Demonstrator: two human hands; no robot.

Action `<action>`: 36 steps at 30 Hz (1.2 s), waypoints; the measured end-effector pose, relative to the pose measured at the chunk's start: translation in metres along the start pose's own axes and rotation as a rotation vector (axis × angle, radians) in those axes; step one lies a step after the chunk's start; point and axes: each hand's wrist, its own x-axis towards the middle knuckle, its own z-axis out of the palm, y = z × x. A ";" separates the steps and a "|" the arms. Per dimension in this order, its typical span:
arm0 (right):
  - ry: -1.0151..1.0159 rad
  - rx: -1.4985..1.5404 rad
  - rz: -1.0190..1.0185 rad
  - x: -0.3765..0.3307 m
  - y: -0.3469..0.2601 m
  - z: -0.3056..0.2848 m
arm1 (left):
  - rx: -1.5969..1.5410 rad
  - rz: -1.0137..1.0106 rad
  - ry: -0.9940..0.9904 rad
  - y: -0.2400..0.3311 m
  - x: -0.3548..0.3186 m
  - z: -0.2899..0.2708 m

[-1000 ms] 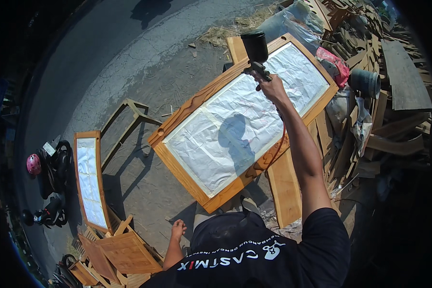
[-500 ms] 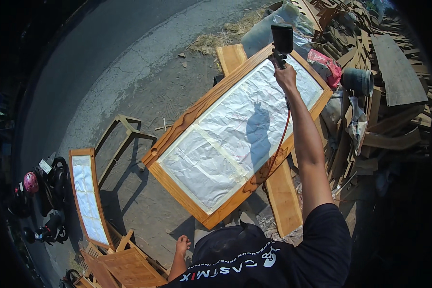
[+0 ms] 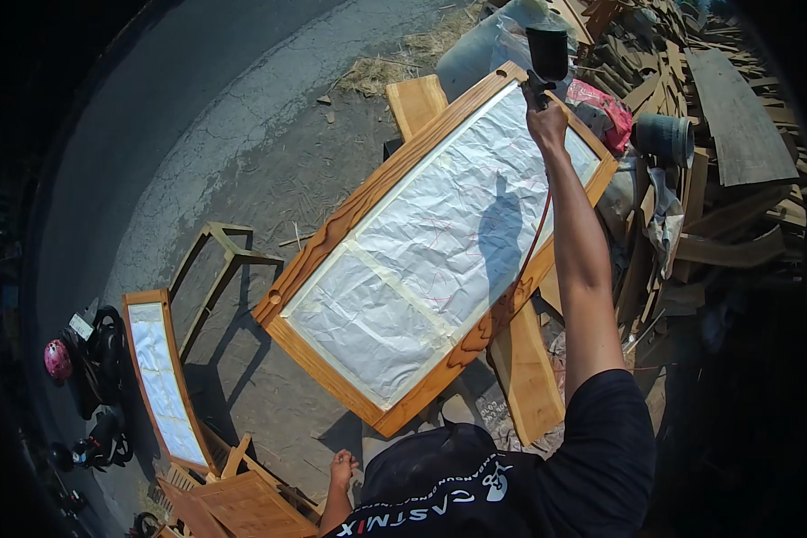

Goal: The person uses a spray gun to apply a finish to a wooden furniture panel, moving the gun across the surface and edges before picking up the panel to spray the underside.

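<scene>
My right hand [image 3: 547, 124] is closed around the grip of a spray gun [image 3: 547, 56] with a dark cup on top, held out at arm's length above the far end of a large wooden door panel [image 3: 381, 193]. Creased white paper [image 3: 403, 242], taped along its edges, covers the panel's middle and leaves the brown grained frame bare. A thin red hose [image 3: 530, 262] trails from the gun back past my forearm. Low beside my body, my left hand [image 3: 342, 468] hangs empty with loosely bent fingers, apart from the panel's near corner.
Wooden planks [image 3: 527, 377] lie beneath the panel. A narrower paper-covered panel [image 3: 159, 377] leans at left, near a wooden stand [image 3: 213, 235]. Scrap wood [image 3: 735, 117] and a grey bucket [image 3: 663, 139] crowd the right. Motorbikes [image 3: 99, 359] stand at far left.
My right hand and the spray gun have shifted a little right and farther out, toward the panel's far corner. The gun's shadow has moved slightly right across the paper. My left hand stays low.
</scene>
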 end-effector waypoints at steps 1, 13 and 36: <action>-0.063 -0.028 0.002 -0.009 -0.008 -0.005 | -0.016 0.000 0.015 0.000 -0.001 0.001; -0.552 0.279 0.093 -0.106 -0.016 -0.079 | -0.033 0.059 0.000 0.010 -0.010 0.018; -0.207 0.198 0.136 0.026 0.018 -0.003 | -0.028 -0.032 0.041 -0.009 -0.035 0.032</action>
